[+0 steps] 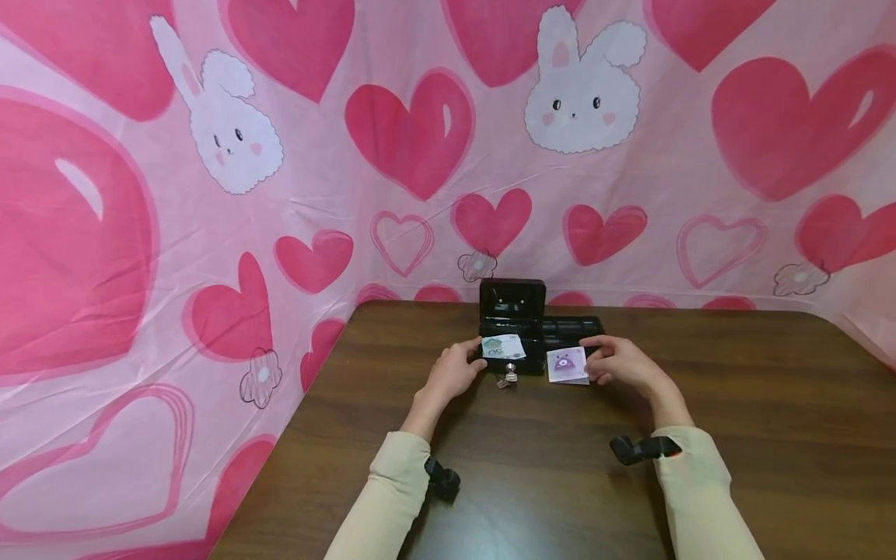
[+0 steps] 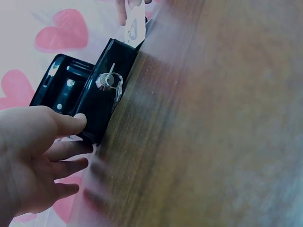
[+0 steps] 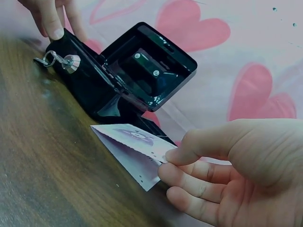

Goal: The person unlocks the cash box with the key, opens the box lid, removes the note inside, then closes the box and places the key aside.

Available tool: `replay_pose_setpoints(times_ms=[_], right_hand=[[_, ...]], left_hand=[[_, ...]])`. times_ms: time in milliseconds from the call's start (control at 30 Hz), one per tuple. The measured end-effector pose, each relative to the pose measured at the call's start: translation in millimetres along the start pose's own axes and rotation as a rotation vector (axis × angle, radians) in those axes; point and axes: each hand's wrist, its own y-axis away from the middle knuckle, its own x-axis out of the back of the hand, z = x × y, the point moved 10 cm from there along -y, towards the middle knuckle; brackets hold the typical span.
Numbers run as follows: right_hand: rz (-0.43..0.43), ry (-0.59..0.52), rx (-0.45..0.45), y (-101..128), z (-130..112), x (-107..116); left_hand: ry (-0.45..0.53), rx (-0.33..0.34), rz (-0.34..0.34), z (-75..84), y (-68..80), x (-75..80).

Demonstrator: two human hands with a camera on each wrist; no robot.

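A small black cash box (image 1: 512, 327) stands open mid-table, its lid upright, with a key (image 1: 510, 374) in the front lock. A greenish banknote (image 1: 502, 346) lies across the box's opening. My left hand (image 1: 470, 360) holds the box's front left corner, thumb (image 2: 75, 124) on the edge and the other fingers along the side. My right hand (image 1: 592, 365) pinches a purple-and-white banknote (image 3: 135, 146) between thumb and fingers, just right of the box and low over the table. The left wrist view shows the key (image 2: 110, 81) hanging from the box (image 2: 97, 101).
A black insert tray (image 1: 570, 330) lies behind the purple note, to the right of the box. The brown wooden table (image 1: 546, 482) is fenced by a pink heart-and-bunny cloth backdrop (image 1: 420, 155) at the back and left. Wrist cameras sit on both sleeves.
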Motion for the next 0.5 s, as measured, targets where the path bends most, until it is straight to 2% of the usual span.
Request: replay_pose_setpoints(times_ms=[267, 500], right_hand=[[-0.012, 0.003, -0.014, 0.3, 3.2, -0.9], [0.008, 0.051, -0.025, 1.3, 0.3, 3.9]], left_hand=[[0.009, 0.003, -0.008, 1.7, 0.2, 0.3], [0.008, 0.005, -0.009, 1.3, -0.1, -0.4]])
